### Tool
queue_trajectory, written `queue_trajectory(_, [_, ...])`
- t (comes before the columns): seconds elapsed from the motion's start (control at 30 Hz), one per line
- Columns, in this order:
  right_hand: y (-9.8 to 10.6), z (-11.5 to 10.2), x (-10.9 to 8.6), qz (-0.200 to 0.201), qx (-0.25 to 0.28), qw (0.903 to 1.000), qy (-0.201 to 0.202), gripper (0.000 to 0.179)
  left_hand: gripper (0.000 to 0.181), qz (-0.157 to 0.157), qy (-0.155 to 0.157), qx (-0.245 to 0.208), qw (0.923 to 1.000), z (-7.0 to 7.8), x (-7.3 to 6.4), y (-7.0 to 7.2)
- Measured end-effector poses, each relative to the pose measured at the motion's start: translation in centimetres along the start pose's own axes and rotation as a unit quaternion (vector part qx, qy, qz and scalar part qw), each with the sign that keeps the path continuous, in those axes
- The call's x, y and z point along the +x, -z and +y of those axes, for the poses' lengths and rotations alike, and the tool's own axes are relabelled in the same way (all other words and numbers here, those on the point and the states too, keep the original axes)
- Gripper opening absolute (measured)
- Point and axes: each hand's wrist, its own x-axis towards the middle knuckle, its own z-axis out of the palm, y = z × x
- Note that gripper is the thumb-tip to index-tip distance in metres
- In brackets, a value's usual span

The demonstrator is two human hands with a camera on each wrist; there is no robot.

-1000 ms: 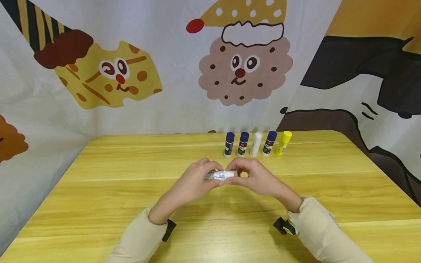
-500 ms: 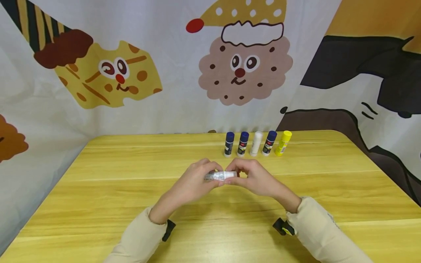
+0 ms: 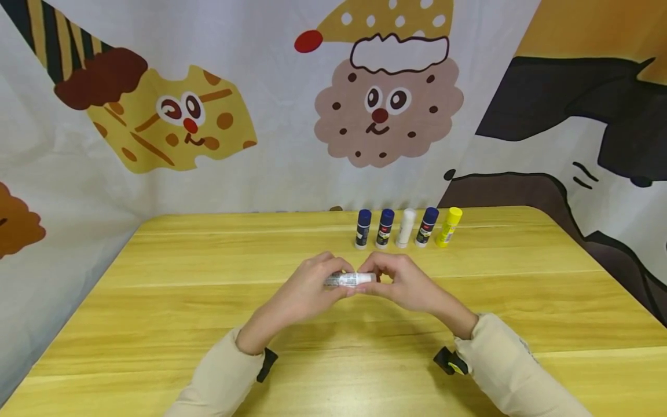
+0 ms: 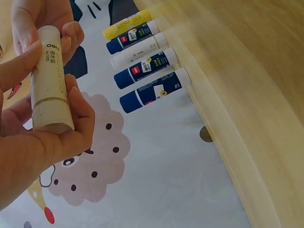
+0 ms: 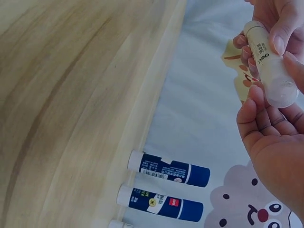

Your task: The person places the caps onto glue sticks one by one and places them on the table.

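Note:
A white glue stick [image 3: 346, 280] with printed text lies sideways between both hands, over the middle of the table. My left hand [image 3: 310, 286] grips its left part, fingers behind and thumb in front. At the other end my right hand [image 3: 401, 282] pinches it between thumb and fingers. The fingertips of the two hands nearly meet at its middle. In the left wrist view the white glue stick [image 4: 50, 85] shows a seam line near one end. From the right wrist, the glue stick [image 5: 270, 64] shows its lettering and a rounded, translucent-looking end.
Toward the back of the wooden table [image 3: 208, 347] several glue sticks stand upright in a row: blue-capped ones [image 3: 363, 229], a white one [image 3: 406, 229] and a yellow one [image 3: 449, 227]. Behind the table edge hangs a printed cloth [image 3: 281, 116] with cartoon figures.

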Motion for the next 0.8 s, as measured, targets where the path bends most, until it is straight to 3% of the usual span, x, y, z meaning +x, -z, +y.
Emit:
queue_trajectory(0.57, [0.69, -0.02, -0.51, -0.004, 0.015, 0.9994, -0.032, 0.014, 0.022, 0.001, 0.015, -0.001, 0.9999, -0.24, 0.03, 0.47])
queue_trajectory(0.8, [0.76, 0.18, -0.70, -0.008, 0.008, 0.9995, -0.029, 0.013, 0.022, 0.003, 0.007, -0.012, 0.9999, -0.25, -0.08, 0.42])
